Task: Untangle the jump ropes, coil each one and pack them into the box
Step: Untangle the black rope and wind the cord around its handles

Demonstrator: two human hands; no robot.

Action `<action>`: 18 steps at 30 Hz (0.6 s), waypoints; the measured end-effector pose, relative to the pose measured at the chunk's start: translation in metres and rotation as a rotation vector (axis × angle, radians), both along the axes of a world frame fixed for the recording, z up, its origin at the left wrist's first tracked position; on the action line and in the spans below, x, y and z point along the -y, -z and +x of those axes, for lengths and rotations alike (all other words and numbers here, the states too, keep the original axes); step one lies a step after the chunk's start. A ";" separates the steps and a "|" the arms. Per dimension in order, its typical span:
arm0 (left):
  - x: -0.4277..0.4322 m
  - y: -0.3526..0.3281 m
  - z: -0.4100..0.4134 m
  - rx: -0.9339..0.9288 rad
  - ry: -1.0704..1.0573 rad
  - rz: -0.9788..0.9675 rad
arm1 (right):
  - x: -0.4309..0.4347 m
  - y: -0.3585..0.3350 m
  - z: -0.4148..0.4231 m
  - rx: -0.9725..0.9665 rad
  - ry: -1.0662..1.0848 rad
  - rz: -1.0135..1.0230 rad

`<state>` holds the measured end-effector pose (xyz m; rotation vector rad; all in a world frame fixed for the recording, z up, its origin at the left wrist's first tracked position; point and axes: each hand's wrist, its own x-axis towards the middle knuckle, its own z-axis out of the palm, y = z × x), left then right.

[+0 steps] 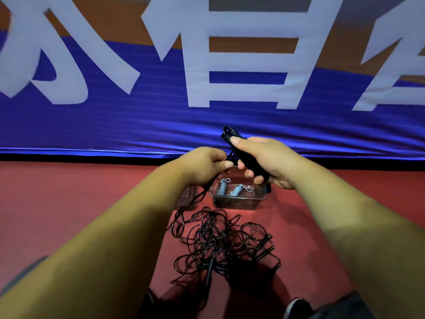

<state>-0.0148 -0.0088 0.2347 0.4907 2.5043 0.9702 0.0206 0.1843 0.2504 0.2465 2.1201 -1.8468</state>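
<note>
The right hand (269,162) is curled round a black rope bundle (249,157), its loops sticking up past the thumb, while the left hand (202,166) pinches a strand (184,210) just beside it that trails down to the floor (69,192). That strand runs into the tangle (220,242) of black ropes lying mid-floor between the forearms, near the person's shoe (296,307). The clear box (239,201) sits beyond the tangle, near the floor's far edge below the banner (115,125), with two grey handles (222,187) inside and a lid (186,199) just to its left.
</note>
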 end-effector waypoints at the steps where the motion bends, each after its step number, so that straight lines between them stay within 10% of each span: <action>1: -0.001 0.001 0.001 0.079 -0.022 0.079 | 0.000 0.000 -0.001 -0.006 0.006 -0.008; 12: 0.019 -0.004 0.001 0.511 0.043 0.348 | -0.004 0.002 -0.004 -0.087 0.056 0.131; 18: 0.017 -0.005 -0.004 0.175 -0.057 0.033 | -0.001 0.006 -0.003 -0.063 0.036 0.229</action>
